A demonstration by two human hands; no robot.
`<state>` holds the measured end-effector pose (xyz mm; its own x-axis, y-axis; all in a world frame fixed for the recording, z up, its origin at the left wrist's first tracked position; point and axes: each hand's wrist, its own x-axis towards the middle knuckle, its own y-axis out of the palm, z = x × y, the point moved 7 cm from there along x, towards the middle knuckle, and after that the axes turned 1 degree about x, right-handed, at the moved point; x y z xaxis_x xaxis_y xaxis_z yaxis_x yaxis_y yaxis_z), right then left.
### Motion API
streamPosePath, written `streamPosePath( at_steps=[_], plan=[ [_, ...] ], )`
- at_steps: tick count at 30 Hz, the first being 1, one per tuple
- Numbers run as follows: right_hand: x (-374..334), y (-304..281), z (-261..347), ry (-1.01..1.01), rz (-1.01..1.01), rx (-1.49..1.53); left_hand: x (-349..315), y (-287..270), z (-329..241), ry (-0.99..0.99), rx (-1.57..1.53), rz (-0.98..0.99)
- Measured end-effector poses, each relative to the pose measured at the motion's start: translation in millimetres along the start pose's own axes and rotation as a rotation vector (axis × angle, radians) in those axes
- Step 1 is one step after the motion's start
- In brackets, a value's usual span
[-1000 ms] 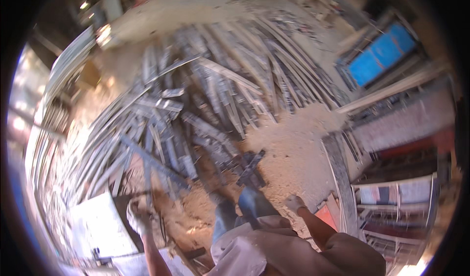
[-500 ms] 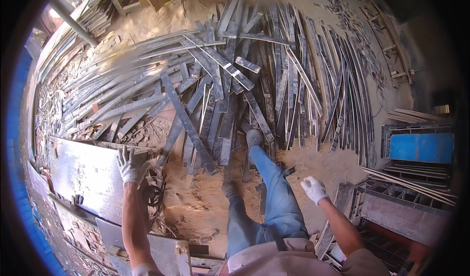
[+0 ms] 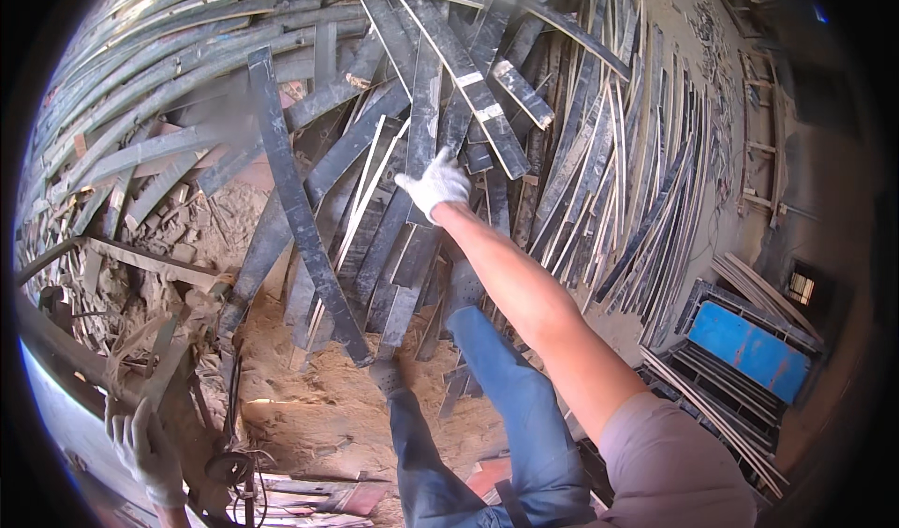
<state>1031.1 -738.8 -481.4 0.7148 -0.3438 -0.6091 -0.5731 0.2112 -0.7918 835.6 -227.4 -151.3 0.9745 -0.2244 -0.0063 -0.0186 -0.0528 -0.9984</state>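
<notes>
White-gloved right hand (image 3: 437,186): open, thumb stuck out, over long dark flat wooden plank (image 3: 424,121); cannot tell if touching. Long dark slanting board (image 3: 300,191) left of right hand. White-gloved left hand (image 3: 145,448): open, fingers bit bent, beside grey flat table (image 3: 70,416). Blue flat panel (image 3: 749,350) well right of both hands.

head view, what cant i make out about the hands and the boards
- Right hand, head view: palm side hidden by the back of the hand; contact with the boards can't be told.
- Left hand, head view: its forearm is mostly cut off by the lower edge.
- Lower boards, head view: largely hidden by those on top.
</notes>
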Motion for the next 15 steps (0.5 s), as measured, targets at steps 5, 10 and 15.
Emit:
streamPosePath(
  at_steps=[5,10,15],
  plan=[
    [67,4,32,0.013,-0.180,-0.132,-13,6,13,-0.023,0.022,0.068],
    [98,-51,-23,-0.079,-0.362,-0.272,-12,-2,13,-0.002,0.019,0.096],
    [140,-71,-110,-0.017,-0.042,-0.052,1,-2,10,0.035,0.018,0.108]
  ],
)
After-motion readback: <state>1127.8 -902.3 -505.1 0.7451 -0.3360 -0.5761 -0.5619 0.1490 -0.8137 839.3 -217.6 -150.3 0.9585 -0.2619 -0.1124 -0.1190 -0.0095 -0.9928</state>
